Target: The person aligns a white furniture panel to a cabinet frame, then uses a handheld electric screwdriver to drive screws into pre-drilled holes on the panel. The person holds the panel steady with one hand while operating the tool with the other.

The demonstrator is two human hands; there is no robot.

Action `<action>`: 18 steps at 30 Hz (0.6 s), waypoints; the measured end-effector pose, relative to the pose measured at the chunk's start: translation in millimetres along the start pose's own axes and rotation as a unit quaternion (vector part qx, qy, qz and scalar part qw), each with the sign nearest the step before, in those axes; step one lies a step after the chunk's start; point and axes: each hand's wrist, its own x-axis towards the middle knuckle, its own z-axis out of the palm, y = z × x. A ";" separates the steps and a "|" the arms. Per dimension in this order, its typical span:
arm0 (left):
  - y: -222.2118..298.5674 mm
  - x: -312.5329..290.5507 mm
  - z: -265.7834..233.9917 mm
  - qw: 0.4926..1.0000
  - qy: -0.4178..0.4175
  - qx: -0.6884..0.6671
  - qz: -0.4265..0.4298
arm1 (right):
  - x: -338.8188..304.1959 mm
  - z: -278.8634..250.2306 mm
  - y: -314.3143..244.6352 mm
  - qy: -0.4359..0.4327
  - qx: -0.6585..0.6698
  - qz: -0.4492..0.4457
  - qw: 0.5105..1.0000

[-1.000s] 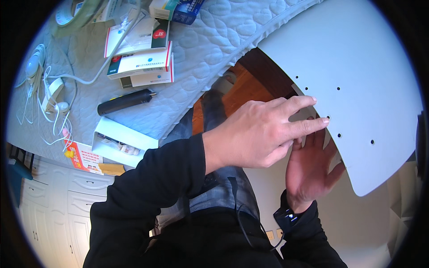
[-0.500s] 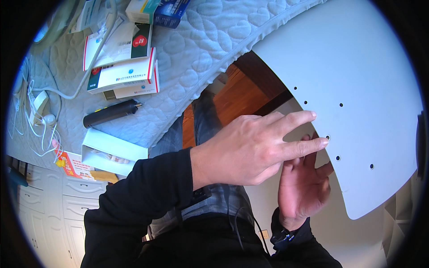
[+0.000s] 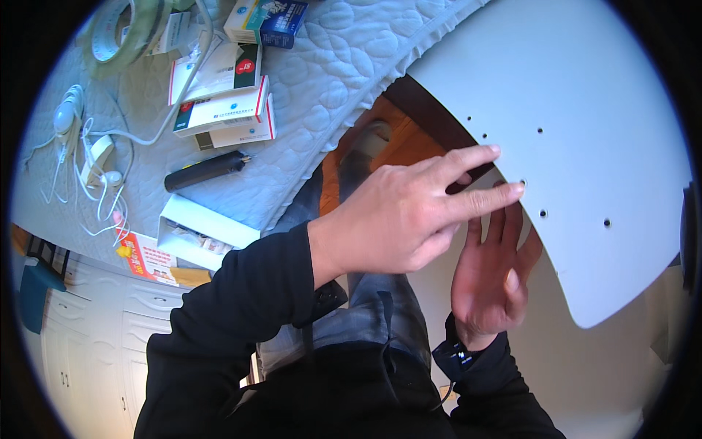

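A large white panel (image 3: 585, 146) with a rounded corner and several small holes fills the right side. My left hand (image 3: 413, 208) reaches across to its near left edge. Index and middle fingers are stretched apart, their tips resting on the panel beside the edge holes; the other fingers are curled under. Below that edge my right hand (image 3: 488, 282) is turned palm up, its fingers extended and reaching under the panel, the thumb standing apart. The fingertips are partly hidden by the panel and my left hand. I see nothing held in either hand.
On the quilted bed cover (image 3: 322, 80) lie a black pen-shaped electric screwdriver (image 3: 205, 171), an open white box (image 3: 208, 227), stacked cartons (image 3: 227, 110), a tape roll (image 3: 110, 44) and tangled white cables (image 3: 95, 157). White drawers (image 3: 146, 300) stand lower left; wooden floor (image 3: 406, 139) shows between bed and panel.
The view has shifted, so the panel's holes sit higher and the bed items farther right. My left fingers stay at the panel's edge. My right thumb has moved away from the panel's edge.
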 end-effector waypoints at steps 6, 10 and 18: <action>15.5 -6.2 1.4 0.999 -0.009 0.014 -0.030 | 7.5 -5.5 4.4 -0.052 0.012 -0.061 0.997; 24.5 -6.4 6.0 0.999 0.024 0.005 -0.029 | 9.7 -10.7 7.7 -0.069 0.079 -0.066 0.992; 62.2 -5.1 9.2 0.997 0.003 0.041 -0.067 | 1.8 -18.6 -5.2 -0.047 0.393 0.063 0.916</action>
